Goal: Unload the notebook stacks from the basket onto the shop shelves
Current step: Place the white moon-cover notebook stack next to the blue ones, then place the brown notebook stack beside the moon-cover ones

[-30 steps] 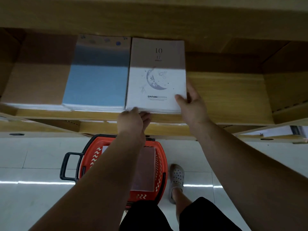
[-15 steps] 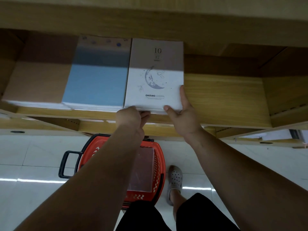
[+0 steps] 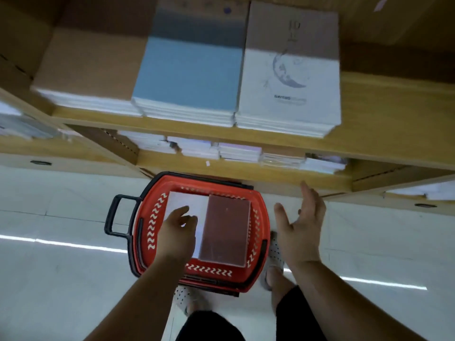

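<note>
Two notebook stacks in the red basket (image 3: 150, 232) on the floor (image 3: 49, 279): a white stack (image 3: 189, 200) on the left, a brown stack (image 3: 225, 230) touching it on the right, both lying flat. Directly over the white stack, the left hand (image 3: 178, 232), fingers curled loosely and apart, grip closed on nothing; contact with the cover cannot be told. To the right of the basket, outside its rim, the right hand (image 3: 299, 227), palm open, fingers spread, grip empty. Black handle (image 3: 114, 217) sticking out of the basket's left side, away from both hands.

Above and beyond the hands, on the upper shelf (image 3: 381, 112), three more stacks side by side and touching: a moon-print stack (image 3: 290, 77) straight ahead of the right hand, a blue stack (image 3: 189, 67) ahead of the left hand, a tan stack (image 3: 91, 62) further left. Between that shelf and the hands, a lower shelf (image 3: 246, 171) with a row of thinner stacks (image 3: 236, 150), blurred, covers unreadable. Just behind the right wrist, a perforated clog (image 3: 274, 252) partly hidden; another clog (image 3: 183, 295) below the basket, near the left forearm.
</note>
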